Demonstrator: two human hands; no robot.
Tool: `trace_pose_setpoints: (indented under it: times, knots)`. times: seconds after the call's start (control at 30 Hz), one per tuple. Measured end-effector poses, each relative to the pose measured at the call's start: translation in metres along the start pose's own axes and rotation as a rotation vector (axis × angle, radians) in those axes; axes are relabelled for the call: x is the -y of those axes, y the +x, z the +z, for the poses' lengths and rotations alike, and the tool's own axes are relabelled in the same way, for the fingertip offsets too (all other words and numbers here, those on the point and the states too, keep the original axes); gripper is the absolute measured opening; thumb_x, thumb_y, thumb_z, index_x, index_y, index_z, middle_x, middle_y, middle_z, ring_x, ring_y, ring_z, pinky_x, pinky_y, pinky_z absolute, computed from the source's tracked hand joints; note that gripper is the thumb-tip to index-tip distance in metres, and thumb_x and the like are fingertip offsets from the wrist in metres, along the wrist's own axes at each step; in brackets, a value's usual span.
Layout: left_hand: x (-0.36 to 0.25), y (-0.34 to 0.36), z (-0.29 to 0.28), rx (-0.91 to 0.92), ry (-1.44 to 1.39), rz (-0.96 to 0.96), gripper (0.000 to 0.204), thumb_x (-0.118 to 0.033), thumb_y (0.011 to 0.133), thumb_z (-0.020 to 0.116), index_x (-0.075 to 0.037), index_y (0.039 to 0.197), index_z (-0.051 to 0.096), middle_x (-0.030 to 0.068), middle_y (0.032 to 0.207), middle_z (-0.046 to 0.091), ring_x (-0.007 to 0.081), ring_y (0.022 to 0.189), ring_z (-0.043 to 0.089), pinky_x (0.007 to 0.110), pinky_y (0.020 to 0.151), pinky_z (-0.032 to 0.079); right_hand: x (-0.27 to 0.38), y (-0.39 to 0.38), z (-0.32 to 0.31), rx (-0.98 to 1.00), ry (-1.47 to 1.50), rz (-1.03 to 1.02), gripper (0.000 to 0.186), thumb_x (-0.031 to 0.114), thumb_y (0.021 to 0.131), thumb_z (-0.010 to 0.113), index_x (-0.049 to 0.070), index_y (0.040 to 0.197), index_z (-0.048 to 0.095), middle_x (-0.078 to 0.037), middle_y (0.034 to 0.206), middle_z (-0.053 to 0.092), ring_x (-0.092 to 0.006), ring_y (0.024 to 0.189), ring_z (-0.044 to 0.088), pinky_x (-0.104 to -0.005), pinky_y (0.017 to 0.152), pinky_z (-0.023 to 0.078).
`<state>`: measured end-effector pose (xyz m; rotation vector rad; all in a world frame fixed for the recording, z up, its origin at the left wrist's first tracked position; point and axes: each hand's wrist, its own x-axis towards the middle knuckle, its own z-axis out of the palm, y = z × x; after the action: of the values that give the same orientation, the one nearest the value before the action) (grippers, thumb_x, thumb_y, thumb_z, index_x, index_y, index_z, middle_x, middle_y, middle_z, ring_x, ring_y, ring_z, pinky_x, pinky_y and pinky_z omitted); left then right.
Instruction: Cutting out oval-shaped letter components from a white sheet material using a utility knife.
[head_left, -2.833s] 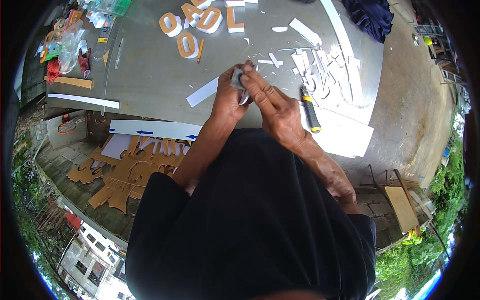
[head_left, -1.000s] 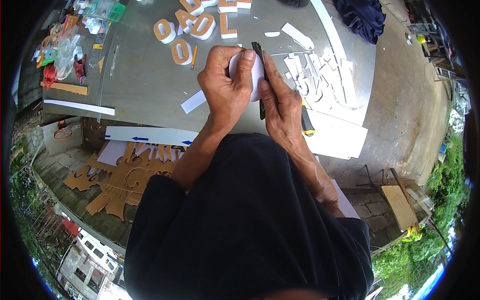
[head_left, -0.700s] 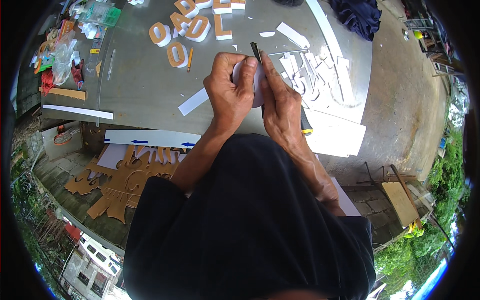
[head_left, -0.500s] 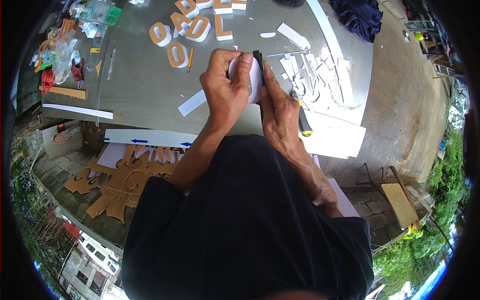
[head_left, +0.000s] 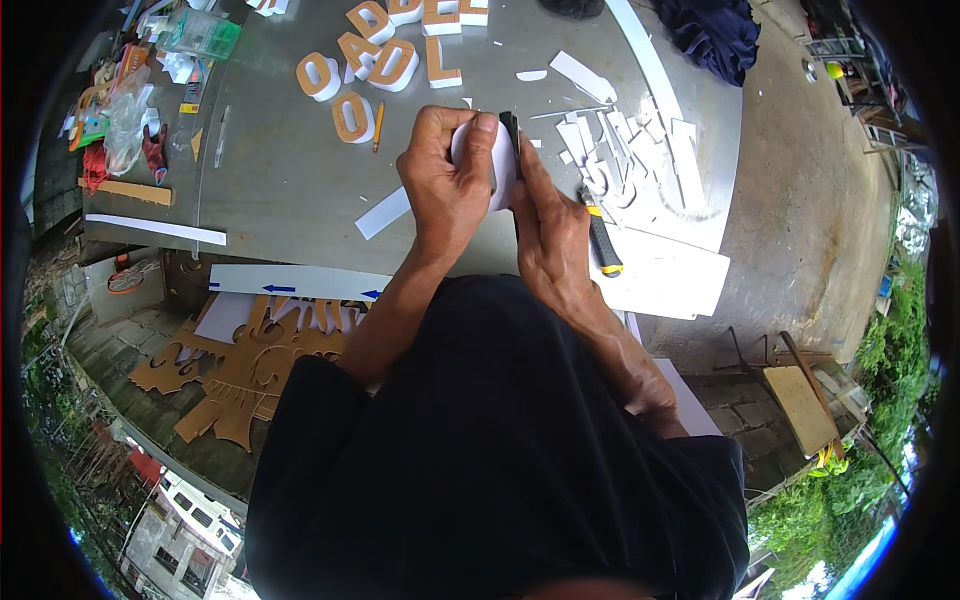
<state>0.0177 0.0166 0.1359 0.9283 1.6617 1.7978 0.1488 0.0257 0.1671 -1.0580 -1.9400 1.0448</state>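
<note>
Over the table, my left hand (head_left: 440,190) is closed around a curved white piece (head_left: 502,170), thumb on top. My right hand (head_left: 552,225) is closed on a slim black bar (head_left: 508,128), its fingers stretched along it. The bar stands on edge against the right side of the white piece. Its exact kind does not show, and my fingers hide much of both. Just right of my right hand lies a black and yellow cutter knife (head_left: 603,240). Beyond my left hand are a pencil (head_left: 379,127) and several block letters (head_left: 393,64) with brown faces and white sides.
White offcuts (head_left: 620,150) are heaped at the right, beside a white sheet (head_left: 665,270). A white strip (head_left: 385,212) lies left of my left wrist. Brown cut-out panels (head_left: 240,360) sit below the table's near edge. Dark cloth (head_left: 708,38) lies at the far right.
Both hands, with the white piece and the black bar, have shifted slightly left and nearer. More of the cutter knife shows. My grip looks the same.
</note>
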Motion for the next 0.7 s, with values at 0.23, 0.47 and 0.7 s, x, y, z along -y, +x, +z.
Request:
trace_pose_setpoints:
  times: [0.23,0.47,0.7]
  knots:
    - [-0.006,0.005,-0.007,-0.022,0.034,0.011,0.017,-0.014,0.098,0.073,0.0,0.095,0.063,0.0032,0.073,0.067,0.007,0.065,0.06,0.027,0.059,0.049,0.004,-0.004,0.0,-0.02,-0.118,-0.17,0.051,-0.002,0.102,0.054,0.003,0.152,0.048,-0.028,0.103,0.072,-0.0359,0.092,0.076,-0.0375,0.079,0.055]
    - [-0.016,0.007,-0.004,0.008,-0.096,-0.029,0.016,-0.011,0.1,0.071,0.001,0.097,0.06,0.0025,0.076,0.065,0.004,0.063,0.055,0.022,0.055,0.044,-0.006,-0.006,0.011,-0.114,-0.086,-0.189,0.053,-0.006,0.1,0.053,0.004,0.152,0.049,-0.026,0.098,0.071,-0.0362,0.085,0.074,-0.0376,0.075,0.055]
    - [-0.013,0.002,-0.004,0.042,-0.062,0.003,0.016,-0.01,0.099,0.072,0.002,0.098,0.061,0.0033,0.078,0.067,0.0044,0.067,0.058,0.022,0.058,0.046,0.011,0.015,-0.001,0.006,-0.007,-0.066,0.051,-0.007,0.1,0.052,0.0,0.15,0.05,-0.027,0.102,0.071,-0.0362,0.087,0.074,-0.0403,0.08,0.055]
